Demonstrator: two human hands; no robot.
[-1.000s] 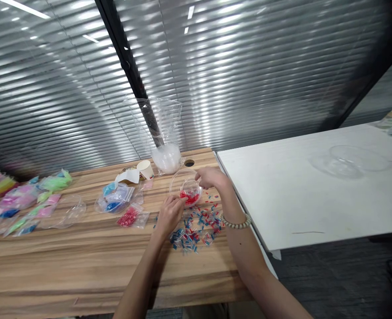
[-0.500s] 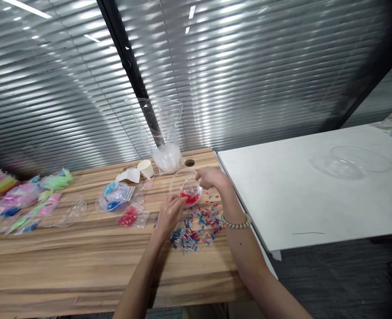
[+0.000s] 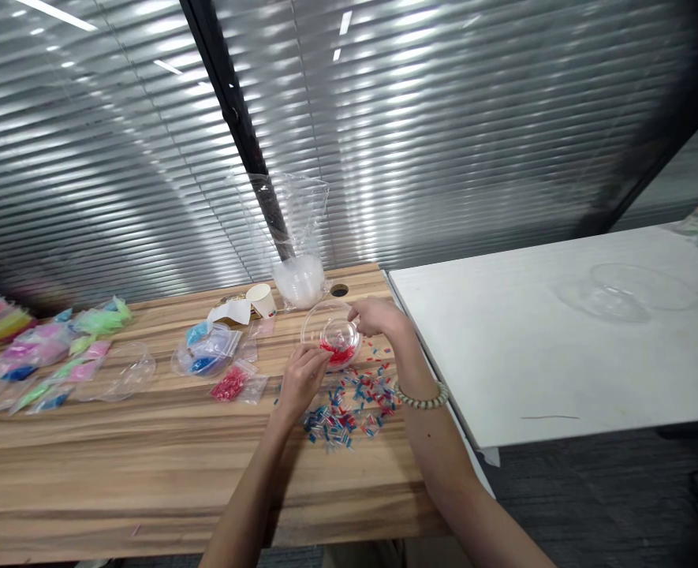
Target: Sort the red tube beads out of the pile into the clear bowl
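A clear round plastic bowl [image 3: 318, 317] stands on the wooden table, with small red tube-like pieces [image 3: 341, 355] gathered at its near side. My left hand [image 3: 306, 372] is closed at the bowl's near left edge, fingertips just over the rim beside the red pieces. On the other side my right hand [image 3: 377, 317] is closed on the far right rim, its fingers bent inward. Both thumbs are largely hidden. Loose blue, red and clear tube-like pieces [image 3: 337, 426] lie scattered on the tabletop between my forearms.
Left of the bowl are a bag of red pieces [image 3: 230, 383], a clear dish with bags [image 3: 207, 351] and a paper cup [image 3: 261, 300]. A white, filled plastic bag [image 3: 300, 280] stands behind. Coloured bags [image 3: 46, 347] lie far left. A white table [image 3: 561, 363] adjoins on the right.
Both hands keep their places at the bowl, and the scattered pieces look the same. Only the camera view has shifted very slightly.
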